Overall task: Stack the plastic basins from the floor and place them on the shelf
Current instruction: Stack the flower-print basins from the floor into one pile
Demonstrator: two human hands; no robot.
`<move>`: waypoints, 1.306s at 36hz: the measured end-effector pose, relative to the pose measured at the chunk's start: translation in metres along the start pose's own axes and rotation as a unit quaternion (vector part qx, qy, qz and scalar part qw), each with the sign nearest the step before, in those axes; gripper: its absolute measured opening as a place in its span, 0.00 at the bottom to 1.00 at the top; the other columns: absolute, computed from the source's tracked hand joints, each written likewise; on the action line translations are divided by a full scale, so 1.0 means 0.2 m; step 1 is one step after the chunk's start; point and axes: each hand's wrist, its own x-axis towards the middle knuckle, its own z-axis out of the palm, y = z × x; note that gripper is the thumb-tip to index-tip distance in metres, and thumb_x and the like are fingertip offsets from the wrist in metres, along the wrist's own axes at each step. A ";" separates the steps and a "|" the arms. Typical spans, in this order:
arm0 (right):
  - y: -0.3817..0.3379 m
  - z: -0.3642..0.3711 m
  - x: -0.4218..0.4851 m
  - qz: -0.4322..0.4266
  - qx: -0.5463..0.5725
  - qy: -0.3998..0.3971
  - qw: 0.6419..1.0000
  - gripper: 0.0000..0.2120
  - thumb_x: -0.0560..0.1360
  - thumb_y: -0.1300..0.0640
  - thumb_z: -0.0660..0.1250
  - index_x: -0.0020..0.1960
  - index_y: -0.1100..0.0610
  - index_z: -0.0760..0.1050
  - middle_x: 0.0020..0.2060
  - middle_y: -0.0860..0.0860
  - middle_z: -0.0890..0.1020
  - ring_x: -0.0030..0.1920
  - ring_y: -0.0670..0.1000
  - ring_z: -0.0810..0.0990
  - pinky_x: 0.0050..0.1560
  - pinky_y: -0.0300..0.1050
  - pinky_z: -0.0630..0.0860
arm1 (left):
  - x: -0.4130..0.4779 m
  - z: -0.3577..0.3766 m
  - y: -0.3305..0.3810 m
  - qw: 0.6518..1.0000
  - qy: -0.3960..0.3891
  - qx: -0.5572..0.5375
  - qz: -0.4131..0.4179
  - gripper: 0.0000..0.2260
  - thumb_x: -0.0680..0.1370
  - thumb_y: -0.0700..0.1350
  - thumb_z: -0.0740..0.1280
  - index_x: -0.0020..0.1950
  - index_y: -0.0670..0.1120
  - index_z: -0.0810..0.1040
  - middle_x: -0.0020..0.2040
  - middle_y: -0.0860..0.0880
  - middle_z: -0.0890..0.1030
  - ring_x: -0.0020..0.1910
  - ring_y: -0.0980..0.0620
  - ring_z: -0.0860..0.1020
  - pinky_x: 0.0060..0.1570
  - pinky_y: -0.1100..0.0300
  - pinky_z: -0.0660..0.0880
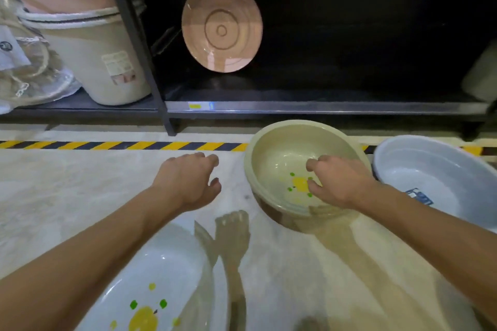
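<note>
A cream basin [279, 148] with a yellow-and-green print sits on the floor in front of the shelf; it looks like two nested basins. My right hand [338, 183] hovers over its inside, fingers loosely curled, holding nothing. My left hand [188, 180] hangs above the bare floor to the left of that basin, fingers relaxed and empty. A pale blue basin [441, 177] lies to the right. A white basin [166, 271] with the same print lies near me, partly under my left forearm. A pink basin [222, 25] stands on edge on the dark shelf [295, 107].
A black shelf post [134, 43] divides the shelf. Left of it stand stacked cream buckets [99, 62] and bagged goods [24, 67]. Yellow-black hazard tape [121, 145] runs along the glossy tiled floor. A pale object [481, 75] sits at the shelf's far right.
</note>
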 end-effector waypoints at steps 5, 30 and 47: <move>0.34 0.12 0.03 0.056 0.014 -0.003 0.998 0.19 0.80 0.45 0.56 0.65 0.54 0.70 0.58 0.54 0.78 0.55 0.58 0.78 0.42 0.49 0.70 | 0.24 0.06 0.21 0.999 -0.013 -0.039 -0.009 0.21 0.79 0.56 0.59 0.72 0.52 0.67 0.65 0.51 0.77 0.60 0.46 0.77 0.52 0.52 0.75; 0.87 0.66 0.33 0.182 0.192 0.034 0.964 0.30 0.74 0.48 0.65 0.75 0.49 0.65 0.57 0.59 0.80 0.59 0.64 0.71 0.57 0.57 0.66 | 0.53 0.56 0.45 0.853 -0.051 -0.456 -0.247 0.34 0.75 0.44 0.70 0.78 0.55 0.59 0.52 0.50 0.78 0.56 0.43 0.79 0.57 0.50 0.76; 0.46 0.13 0.14 0.110 0.378 0.145 0.908 0.30 0.72 0.48 0.67 0.73 0.40 0.65 0.54 0.48 0.76 0.63 0.54 0.70 0.59 0.57 0.74 | 0.02 0.17 -0.07 0.852 0.100 -0.481 -0.180 0.34 0.67 0.55 0.69 0.73 0.61 0.68 0.49 0.50 0.77 0.30 0.60 0.75 0.39 0.58 0.71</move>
